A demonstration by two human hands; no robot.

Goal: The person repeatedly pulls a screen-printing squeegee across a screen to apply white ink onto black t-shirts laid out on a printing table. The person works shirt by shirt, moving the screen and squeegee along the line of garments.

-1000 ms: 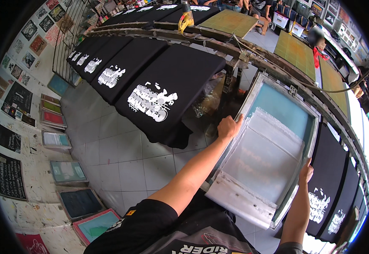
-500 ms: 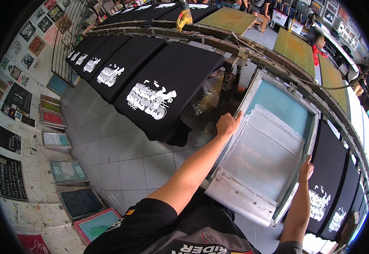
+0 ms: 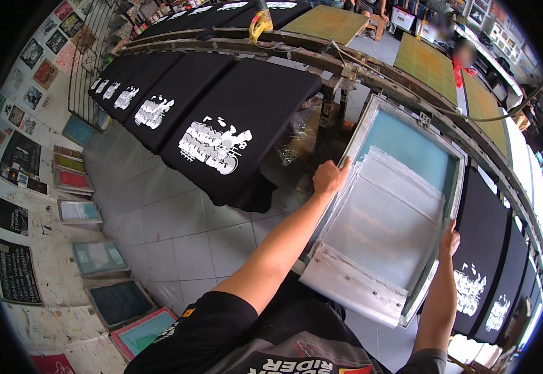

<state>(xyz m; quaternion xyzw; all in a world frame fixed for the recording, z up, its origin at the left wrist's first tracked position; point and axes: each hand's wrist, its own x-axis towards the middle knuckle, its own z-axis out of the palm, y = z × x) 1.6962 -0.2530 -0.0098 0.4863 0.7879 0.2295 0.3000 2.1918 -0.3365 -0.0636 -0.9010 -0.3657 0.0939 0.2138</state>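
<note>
My two hands grip a silkscreen frame by its long sides. The left hand is closed on the left rail, and the right hand is closed on the right rail, nearer my body. Pale blue mesh shows at the far end, with a greyish, whitish panel over the middle. A wide squeegee with a pale, bolted holder lies across the near end, close to my torso. What lies under the frame is hidden. A black shirt with a white print is spread on a board to the left.
More printed black shirts lie on boards at the right. A metal rail runs behind the frame, with a yellow tool near it. Bare yellowish boards stand beyond. Several screens lean along the left wall. People are at the back.
The whole view has shifted slightly. Both hands keep their hold on the silkscreen frame, which has barely moved against its surroundings.
</note>
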